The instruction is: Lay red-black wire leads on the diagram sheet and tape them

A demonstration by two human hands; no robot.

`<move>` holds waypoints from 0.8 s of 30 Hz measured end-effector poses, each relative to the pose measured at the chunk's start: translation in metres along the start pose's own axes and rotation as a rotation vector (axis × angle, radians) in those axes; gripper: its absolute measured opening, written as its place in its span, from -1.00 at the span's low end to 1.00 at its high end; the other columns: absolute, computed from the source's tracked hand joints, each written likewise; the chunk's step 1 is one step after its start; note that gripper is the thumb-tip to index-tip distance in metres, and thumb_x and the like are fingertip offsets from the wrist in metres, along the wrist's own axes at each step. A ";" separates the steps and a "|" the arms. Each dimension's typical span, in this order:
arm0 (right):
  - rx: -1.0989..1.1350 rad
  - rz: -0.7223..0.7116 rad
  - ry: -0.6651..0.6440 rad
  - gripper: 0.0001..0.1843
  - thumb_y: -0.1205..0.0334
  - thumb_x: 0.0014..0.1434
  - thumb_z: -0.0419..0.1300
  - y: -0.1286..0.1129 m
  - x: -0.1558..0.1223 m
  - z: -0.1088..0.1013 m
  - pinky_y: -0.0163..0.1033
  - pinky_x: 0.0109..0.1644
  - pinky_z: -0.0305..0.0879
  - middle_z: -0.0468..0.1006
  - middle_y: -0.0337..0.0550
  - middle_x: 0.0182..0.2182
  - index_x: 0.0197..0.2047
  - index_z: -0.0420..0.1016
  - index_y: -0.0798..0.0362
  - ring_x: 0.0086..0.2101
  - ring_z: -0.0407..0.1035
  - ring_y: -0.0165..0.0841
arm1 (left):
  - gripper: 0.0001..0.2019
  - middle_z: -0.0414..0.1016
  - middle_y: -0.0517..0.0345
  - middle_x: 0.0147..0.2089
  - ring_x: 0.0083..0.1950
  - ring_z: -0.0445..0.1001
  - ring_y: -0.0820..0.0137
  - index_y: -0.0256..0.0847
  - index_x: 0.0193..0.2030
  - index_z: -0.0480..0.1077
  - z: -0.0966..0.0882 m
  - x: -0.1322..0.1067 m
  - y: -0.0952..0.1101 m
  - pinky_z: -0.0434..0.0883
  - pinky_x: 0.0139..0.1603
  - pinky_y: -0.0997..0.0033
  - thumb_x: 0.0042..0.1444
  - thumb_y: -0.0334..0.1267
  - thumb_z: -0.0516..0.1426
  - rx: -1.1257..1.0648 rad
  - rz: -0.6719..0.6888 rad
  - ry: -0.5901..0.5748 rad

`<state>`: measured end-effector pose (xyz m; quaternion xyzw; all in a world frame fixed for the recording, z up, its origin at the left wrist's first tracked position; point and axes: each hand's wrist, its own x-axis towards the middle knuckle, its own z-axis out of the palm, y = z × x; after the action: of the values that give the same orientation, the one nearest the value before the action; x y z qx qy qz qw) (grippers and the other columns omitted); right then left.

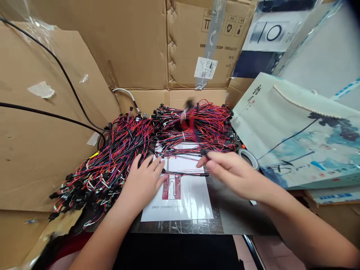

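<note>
My left hand (144, 178) lies flat with fingers spread on the left edge of a white printed template sheet (191, 198), pinning the end of a thin red and black wire lead (185, 173) that runs across the sheet. My right hand (229, 170) hovers over the sheet's right side, blurred, its fingertips pinched at the other end of a lead near a small black connector (204, 153). Piles of red and black wire leads with black connectors lie to the left (112, 161) and behind (197, 125).
Cardboard box walls (135, 45) close in the back and left, with black cables (56, 116) across them. A painted paper bag (295, 131) lies at the right, a tape roll (249, 155) beside it. The dark table edge (225, 221) is near me.
</note>
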<state>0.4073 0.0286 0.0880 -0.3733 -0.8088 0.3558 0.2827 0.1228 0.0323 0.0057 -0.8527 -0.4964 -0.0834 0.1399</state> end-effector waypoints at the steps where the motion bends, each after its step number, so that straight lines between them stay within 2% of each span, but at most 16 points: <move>1: -0.028 0.015 -0.050 -0.68 0.07 0.43 -0.02 0.003 -0.003 0.005 -0.32 -0.27 0.22 0.49 -0.24 -0.38 -0.09 0.49 0.04 -0.37 0.34 -0.45 | -0.63 0.51 0.01 0.16 0.24 0.35 0.03 -0.14 0.12 0.46 0.003 0.004 0.000 0.03 0.37 -0.24 0.32 -0.04 0.03 0.009 -0.008 -0.013; 3: -0.024 0.035 -0.107 -0.68 0.09 0.43 -0.02 0.008 -0.008 0.016 -0.31 -0.18 0.23 0.54 -0.21 -0.28 -0.07 0.50 0.04 -0.29 0.38 -0.43 | -0.63 0.60 -0.01 -0.05 0.12 0.42 0.04 -0.16 -0.03 0.54 0.004 0.007 -0.003 -0.01 0.39 -0.27 0.31 0.01 0.02 0.049 -0.051 -0.033; 5: -0.002 0.044 -0.130 -0.69 0.10 0.43 -0.02 0.011 -0.011 0.023 -0.32 -0.17 0.22 0.56 -0.22 -0.26 -0.06 0.49 0.03 -0.28 0.39 -0.44 | -0.61 0.60 -0.01 -0.22 0.04 0.43 0.04 -0.17 -0.16 0.58 0.003 0.007 -0.005 -0.02 0.39 -0.28 0.30 0.02 0.03 0.100 -0.095 -0.039; 7: 0.003 0.047 -0.156 -0.71 0.12 0.43 -0.02 0.013 -0.013 0.026 -0.33 -0.18 0.20 0.55 -0.25 -0.28 -0.06 0.49 0.02 -0.31 0.38 -0.45 | -0.65 0.59 -0.03 -0.19 0.05 0.41 0.03 -0.16 -0.17 0.59 0.000 0.005 -0.007 0.00 0.38 -0.29 0.28 0.00 0.06 0.128 -0.104 -0.032; 11: 0.006 0.041 -0.151 -0.72 0.13 0.42 -0.01 0.019 -0.014 0.030 -0.33 -0.18 0.20 0.55 -0.26 -0.28 -0.06 0.49 0.02 -0.31 0.37 -0.45 | -0.69 0.53 -0.05 0.02 0.14 0.37 0.04 -0.06 0.02 0.54 0.001 0.006 -0.007 0.03 0.36 -0.31 0.27 -0.04 0.08 0.100 -0.052 -0.026; 16: 0.006 0.020 -0.161 -0.72 0.15 0.41 0.00 0.032 -0.010 0.038 -0.34 -0.26 0.19 0.52 -0.25 -0.37 -0.16 0.51 0.06 -0.37 0.34 -0.45 | -0.74 0.50 -0.07 0.06 0.21 0.32 0.00 -0.13 -0.24 0.58 0.000 0.007 -0.013 -0.01 0.37 -0.34 0.25 -0.12 0.08 0.139 -0.069 -0.019; 19: -0.044 0.027 -0.194 -0.72 0.19 0.41 0.00 0.039 -0.009 0.049 -0.32 -0.21 0.22 0.56 -0.20 -0.33 -0.17 0.52 0.07 -0.32 0.38 -0.42 | -0.78 0.51 -0.08 0.00 0.21 0.32 -0.02 -0.17 -0.27 0.57 -0.005 0.005 -0.020 -0.02 0.39 -0.33 0.22 -0.21 0.09 0.178 -0.080 -0.018; 24: -0.371 -0.002 -0.230 -0.76 0.24 0.37 0.04 0.050 -0.013 0.071 -0.24 -0.14 0.24 0.56 -0.11 -0.25 -0.13 0.53 0.07 -0.23 0.39 -0.33 | -0.81 0.51 -0.09 0.00 0.25 0.29 -0.05 -0.18 -0.31 0.55 -0.007 0.002 -0.028 -0.06 0.39 -0.37 0.20 -0.31 0.09 0.210 -0.091 -0.028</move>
<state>0.3831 0.0157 0.0044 -0.3752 -0.8877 0.2407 0.1154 0.0993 0.0444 0.0174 -0.8109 -0.5426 -0.0253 0.2178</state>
